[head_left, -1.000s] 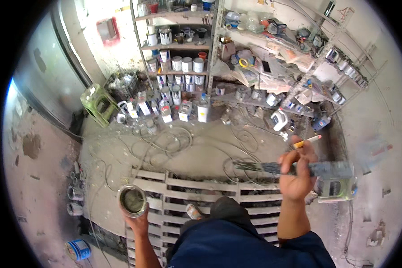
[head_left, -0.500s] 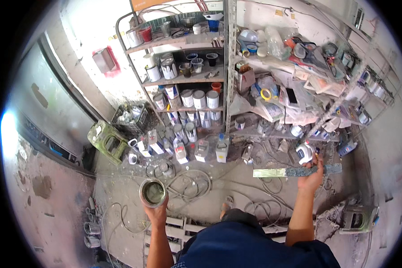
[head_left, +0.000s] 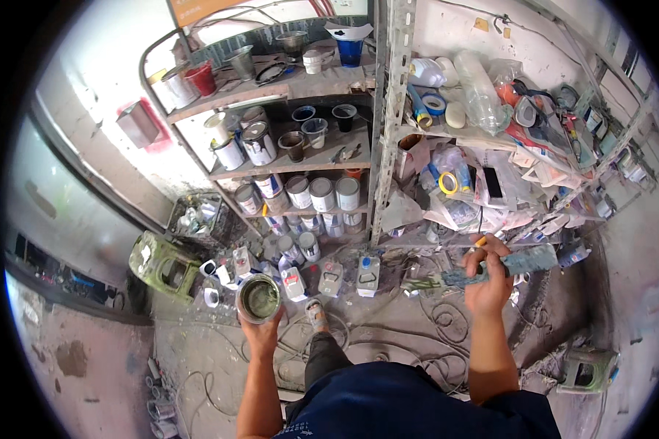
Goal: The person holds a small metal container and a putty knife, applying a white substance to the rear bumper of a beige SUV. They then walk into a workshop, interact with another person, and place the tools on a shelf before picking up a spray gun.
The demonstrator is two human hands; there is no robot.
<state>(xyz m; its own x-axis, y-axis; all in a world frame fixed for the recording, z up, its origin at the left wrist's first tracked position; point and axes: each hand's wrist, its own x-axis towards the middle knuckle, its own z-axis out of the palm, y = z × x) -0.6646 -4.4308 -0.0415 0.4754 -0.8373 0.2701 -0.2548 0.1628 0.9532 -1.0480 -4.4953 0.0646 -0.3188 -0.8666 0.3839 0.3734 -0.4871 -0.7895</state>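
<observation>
My left hand (head_left: 260, 333) is wrapped round an open round cup (head_left: 259, 298), tilted so its inside shows greenish-grey residue. In my right hand (head_left: 488, 289) is a long flat mixing stick (head_left: 523, 265), coated dark blue-grey along much of its length, its left end smeared greenish. A small orange-yellow thing (head_left: 480, 241) shows at the fingers of that hand; its kind cannot be made out. Both hands are held out apart in front of me, at the shelves.
Ahead stands a metal shelf (head_left: 293, 162) with paint cans and cups. Beside it, a cluttered rack (head_left: 417, 133) holds bottles, tape, papers and a phone (head_left: 493, 183). Hoses (head_left: 388, 344) lie on the floor. A green stool (head_left: 161, 267) stands left, another stool (head_left: 587, 369) right.
I have come closer to the shelves, and one foot now shows forward on the floor. The stick has turned and blurred in my right hand; the cup is still in my left.
</observation>
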